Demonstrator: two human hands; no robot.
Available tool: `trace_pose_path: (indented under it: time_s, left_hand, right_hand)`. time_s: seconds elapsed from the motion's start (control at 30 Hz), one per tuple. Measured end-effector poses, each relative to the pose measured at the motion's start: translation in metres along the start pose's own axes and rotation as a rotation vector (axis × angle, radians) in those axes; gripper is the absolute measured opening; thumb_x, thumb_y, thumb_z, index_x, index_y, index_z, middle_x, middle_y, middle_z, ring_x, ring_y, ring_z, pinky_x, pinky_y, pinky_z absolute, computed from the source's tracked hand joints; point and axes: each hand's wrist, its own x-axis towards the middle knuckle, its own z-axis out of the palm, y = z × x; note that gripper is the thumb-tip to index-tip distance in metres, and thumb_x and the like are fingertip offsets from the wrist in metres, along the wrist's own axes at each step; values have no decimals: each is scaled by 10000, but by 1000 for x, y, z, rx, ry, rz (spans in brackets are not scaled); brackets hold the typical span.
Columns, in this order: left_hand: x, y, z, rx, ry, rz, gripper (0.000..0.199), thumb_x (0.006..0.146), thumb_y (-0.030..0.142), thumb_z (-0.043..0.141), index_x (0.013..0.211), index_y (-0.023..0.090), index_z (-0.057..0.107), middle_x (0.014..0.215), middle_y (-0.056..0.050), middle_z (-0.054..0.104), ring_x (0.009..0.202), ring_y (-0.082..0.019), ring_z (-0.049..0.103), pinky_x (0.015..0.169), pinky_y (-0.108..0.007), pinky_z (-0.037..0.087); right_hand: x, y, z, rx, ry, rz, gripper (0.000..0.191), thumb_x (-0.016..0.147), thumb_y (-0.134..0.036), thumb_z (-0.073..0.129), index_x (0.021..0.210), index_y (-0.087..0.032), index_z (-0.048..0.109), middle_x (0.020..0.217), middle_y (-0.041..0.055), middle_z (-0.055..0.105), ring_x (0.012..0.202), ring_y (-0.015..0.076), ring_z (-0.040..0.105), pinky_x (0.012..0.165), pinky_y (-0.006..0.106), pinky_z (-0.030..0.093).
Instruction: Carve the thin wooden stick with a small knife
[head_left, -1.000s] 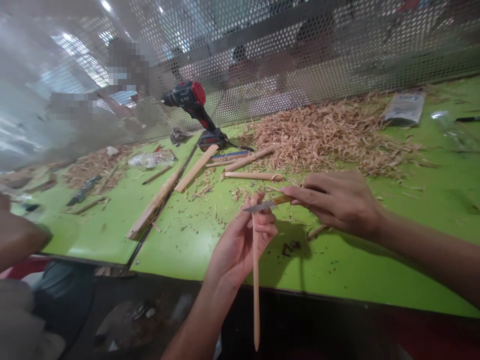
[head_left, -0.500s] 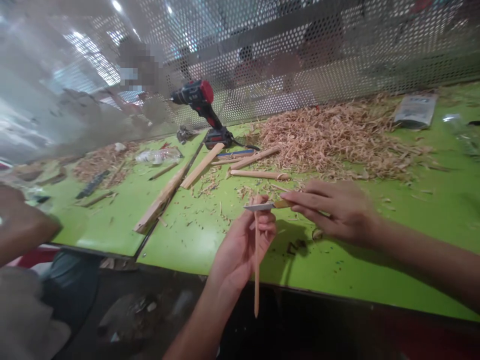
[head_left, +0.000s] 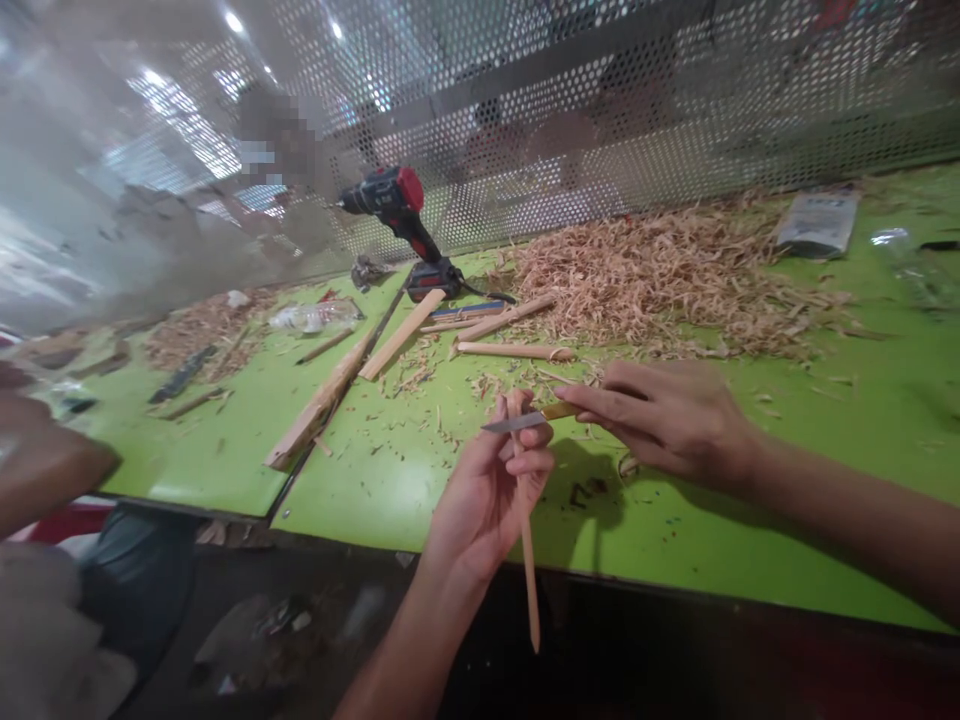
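Observation:
My left hand (head_left: 499, 490) is closed round the upper part of a thin wooden stick (head_left: 528, 560), whose pointed lower end hangs past the table's front edge. A knife (head_left: 517, 422) lies across the stick near its top. Its yellowish handle is pinched in my right hand (head_left: 667, 420), which comes in from the right above the green table (head_left: 360, 480). Behind both hands a wooden piece (head_left: 514, 350) rests among small shavings.
A black and red cordless drill (head_left: 405, 225) stands by the perforated screen (head_left: 525, 150). Right of it spreads a large heap of shavings (head_left: 652, 280). Wooden strips (head_left: 322, 405) lie left of centre. Another person's arm (head_left: 45, 450) reaches in at the far left.
The stick has tilted, its lower end moving to the right. The knife blade now sits slightly lower and angles down towards its tip. Both hands keep their hold.

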Motion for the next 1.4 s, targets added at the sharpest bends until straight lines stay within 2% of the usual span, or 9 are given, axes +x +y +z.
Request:
trace_pose_path:
  time_s: [0.3,0.7,0.8,0.9,0.97,1.07,1.2,1.3,1.4]
  left_hand:
    - [-1,-1,2,-1,-36,-26,418,1136,134,315,1133,43,723,748,-32,476,596,-63,494,462,-71,407]
    - [-1,0,2,10,-8,6,396,1127,114,337,1193,96,727,821,-50,527,628,-58,521,460,-53,408]
    - [-7,1,3,57,-9,2,390,1121,110,353,1058,89,738,814,-51,538,589,-46,486,437,-50,387]
    - [-13,3,4,62,-7,-3,408,1124,113,345,968,85,721,814,-56,555,571,-38,473,416,-52,367]
    - [-12,4,4,19,17,-8,415,1136,141,334,986,81,717,823,-61,566,590,-39,498,432,-50,387]
    - [-7,5,2,-44,46,-34,389,1146,192,362,1022,73,712,835,-67,573,613,-48,518,462,-60,426]
    - [-2,3,-2,-64,60,-41,360,1142,187,375,1112,75,716,838,-64,576,626,-62,533,481,-81,451]
    - [-3,2,-2,-55,84,-19,359,1137,163,371,1196,90,717,816,-49,563,624,-66,535,479,-81,444]
    - [-5,1,0,-46,86,-25,349,1129,146,380,1155,85,722,807,-45,551,617,-63,524,480,-79,442]
  right_hand:
    - [8,7,-8,-20,13,-71,275,1118,-237,531,1301,-215,735,779,11,686,590,131,501,556,280,313]
    - [6,11,-6,-34,-19,-73,278,1139,-297,529,1273,-219,760,829,12,728,596,107,539,500,272,306]
    - [6,25,-8,60,40,97,253,1139,-272,539,1228,-250,775,791,-13,724,519,75,501,415,221,328]
    - [7,42,-15,170,153,316,208,1113,-257,591,1172,-208,784,815,19,754,582,91,605,399,193,450]
    - [9,44,-18,217,187,373,177,1090,-247,624,1147,-208,788,836,33,771,621,109,649,412,208,497]
    - [14,28,-16,341,143,282,181,1092,-231,612,1152,-248,782,819,-1,774,585,103,646,416,208,487]
    - [15,0,-7,342,12,90,279,1122,-368,583,1148,-183,791,878,50,790,666,130,703,532,233,490]
    - [11,-7,-2,269,-17,36,345,1140,-416,530,1157,-191,792,843,48,771,627,119,665,514,222,399]
    - [7,-6,0,221,-19,26,327,1137,-412,534,1193,-218,791,829,43,766,606,121,639,512,237,367]
